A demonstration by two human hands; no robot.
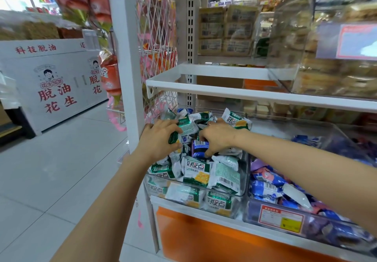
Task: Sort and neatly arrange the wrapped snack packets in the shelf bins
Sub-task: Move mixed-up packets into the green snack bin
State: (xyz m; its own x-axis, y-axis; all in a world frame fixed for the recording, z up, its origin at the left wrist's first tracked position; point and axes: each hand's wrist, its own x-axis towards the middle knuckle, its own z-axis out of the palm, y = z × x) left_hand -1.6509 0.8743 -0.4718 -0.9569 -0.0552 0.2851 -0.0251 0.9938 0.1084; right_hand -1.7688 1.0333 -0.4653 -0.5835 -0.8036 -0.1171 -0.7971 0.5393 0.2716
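Fingers of our left hand (158, 137) clamp a green packet (179, 129); our right hand (216, 137) pinches a blue packet (200, 148) mid-bin, clear bin's (243, 172) left corner.

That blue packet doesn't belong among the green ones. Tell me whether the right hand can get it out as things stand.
Probably yes. The right hand already has its fingers curled on the blue packet, which lies on top of the green packets. Nothing covers it; the left hand is off to the side, gripping a green one.
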